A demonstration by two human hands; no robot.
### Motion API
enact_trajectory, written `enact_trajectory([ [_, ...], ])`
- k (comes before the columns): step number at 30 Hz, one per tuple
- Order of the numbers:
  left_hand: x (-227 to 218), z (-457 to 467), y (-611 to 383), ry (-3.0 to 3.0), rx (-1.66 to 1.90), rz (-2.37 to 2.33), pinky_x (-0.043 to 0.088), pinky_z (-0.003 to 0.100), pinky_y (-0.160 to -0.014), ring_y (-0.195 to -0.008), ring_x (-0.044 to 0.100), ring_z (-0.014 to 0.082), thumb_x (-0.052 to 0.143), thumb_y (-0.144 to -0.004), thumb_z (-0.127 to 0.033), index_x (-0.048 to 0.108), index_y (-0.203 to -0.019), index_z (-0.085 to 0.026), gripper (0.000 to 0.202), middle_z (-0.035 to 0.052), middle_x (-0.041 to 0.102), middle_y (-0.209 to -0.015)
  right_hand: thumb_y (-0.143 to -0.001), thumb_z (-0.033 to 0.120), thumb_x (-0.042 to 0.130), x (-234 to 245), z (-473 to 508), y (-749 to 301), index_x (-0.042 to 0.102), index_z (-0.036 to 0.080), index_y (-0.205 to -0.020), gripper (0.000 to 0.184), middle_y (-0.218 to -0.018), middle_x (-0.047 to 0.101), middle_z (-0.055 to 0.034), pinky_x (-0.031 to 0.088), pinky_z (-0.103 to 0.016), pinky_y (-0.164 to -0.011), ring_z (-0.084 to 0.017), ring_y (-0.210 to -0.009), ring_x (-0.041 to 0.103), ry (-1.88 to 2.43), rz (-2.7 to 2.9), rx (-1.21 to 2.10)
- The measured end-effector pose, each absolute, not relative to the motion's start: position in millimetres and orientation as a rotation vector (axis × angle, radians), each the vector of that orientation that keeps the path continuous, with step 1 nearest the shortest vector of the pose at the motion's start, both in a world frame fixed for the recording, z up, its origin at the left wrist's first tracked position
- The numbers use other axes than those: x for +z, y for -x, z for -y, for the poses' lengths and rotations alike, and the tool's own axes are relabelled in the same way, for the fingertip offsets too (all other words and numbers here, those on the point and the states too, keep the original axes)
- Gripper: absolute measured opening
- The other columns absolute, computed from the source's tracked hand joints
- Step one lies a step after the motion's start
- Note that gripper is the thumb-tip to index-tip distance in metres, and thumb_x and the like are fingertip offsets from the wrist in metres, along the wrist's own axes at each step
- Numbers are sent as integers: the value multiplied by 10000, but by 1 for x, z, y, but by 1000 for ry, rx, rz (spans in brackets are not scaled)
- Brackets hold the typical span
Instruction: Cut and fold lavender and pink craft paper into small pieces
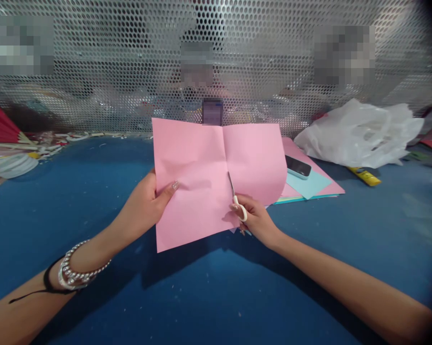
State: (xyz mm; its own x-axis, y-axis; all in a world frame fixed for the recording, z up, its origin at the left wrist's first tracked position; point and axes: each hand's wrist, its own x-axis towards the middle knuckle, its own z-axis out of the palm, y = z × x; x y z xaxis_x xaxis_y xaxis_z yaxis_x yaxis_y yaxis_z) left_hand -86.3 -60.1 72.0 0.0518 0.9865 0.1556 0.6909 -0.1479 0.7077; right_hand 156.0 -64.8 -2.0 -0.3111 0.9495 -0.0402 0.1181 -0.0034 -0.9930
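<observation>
A large sheet of pink paper [190, 158] is held up above the blue table, with a fold line down its middle. My left hand [151, 201] grips its left edge, thumb on the near face and the other fingers hidden behind. My right hand [257, 218] is closed round the white handle of a pair of scissors [236, 199]. One blade lies over the near face of the sheet, along the fold; the other blade is hidden. From the bottom edge up to the scissors the paper is cut, and the right part curls away behind my right hand.
Right of the sheet, a phone [298, 167] rests on a light blue paper piece [311, 186] atop a stack of coloured paper [336, 188]. Beyond are a white plastic bag [359, 136] and a yellow tube [367, 177]. A red fan [0, 122] lies far left. A perforated metal panel [130, 62] closes the back.
</observation>
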Motion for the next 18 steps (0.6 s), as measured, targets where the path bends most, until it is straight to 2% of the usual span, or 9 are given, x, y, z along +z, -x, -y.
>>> enact_trajectory([
  [6, 74, 63, 84, -1934, 810, -1639, 503, 307, -652, -819, 610, 233, 467, -840, -443, 568, -1109, -155, 407, 77, 649, -962, -819, 469, 512, 0, 62, -156, 377, 192, -611, 372, -452, 354, 77, 296, -179, -362, -38, -378, 352, 1058, 1535, 1391],
  [11, 74, 63, 84, -1958, 799, -1610, 496, 295, -670, -850, 604, 230, 458, -851, -435, 548, -1160, -151, 430, 80, 643, -1002, -819, 467, 514, 1, 63, -155, 349, 196, -610, 380, -463, 337, 78, 272, -175, -357, -37, -390, 327, 1071, 1523, 1381],
  [18, 73, 62, 86, -1948, 782, -1643, 491, 290, -622, -783, 611, 219, 463, -846, -437, 543, -1172, -152, 441, 73, 659, -961, -826, 447, 514, 3, 65, -153, 363, 196, -613, 362, -484, 330, 77, 301, -181, -354, -38, -385, 340, 1066, 1511, 1375],
])
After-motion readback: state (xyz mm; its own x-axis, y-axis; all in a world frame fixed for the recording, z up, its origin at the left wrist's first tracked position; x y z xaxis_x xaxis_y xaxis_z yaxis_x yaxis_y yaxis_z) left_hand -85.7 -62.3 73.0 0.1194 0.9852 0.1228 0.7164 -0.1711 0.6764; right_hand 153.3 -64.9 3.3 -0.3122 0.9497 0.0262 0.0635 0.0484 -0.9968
